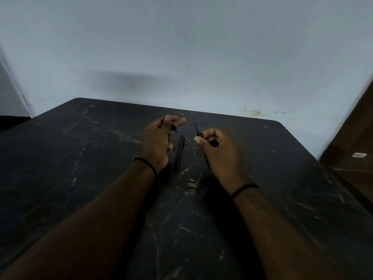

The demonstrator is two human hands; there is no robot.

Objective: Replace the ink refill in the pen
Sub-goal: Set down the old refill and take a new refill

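My left hand [159, 138] grips a short dark pen part [175, 128] with a blue end that pokes out toward the right. My right hand [220, 152] pinches a thin blue ink refill [195, 127] near its lower end, and the refill points up and away, slightly blurred. Something dark sits inside the right fist; I cannot tell what it is. Between the two hands a black pen barrel [179, 153] lies on the black marble-pattern table [101, 158], pointing away from me. Both hands hover above the table, a short gap apart.
A pale wall stands right behind the table's far edge. A brown wooden door or cabinet [355, 142] is at the right, past the table's rounded corner. Each wrist wears a thin black band.
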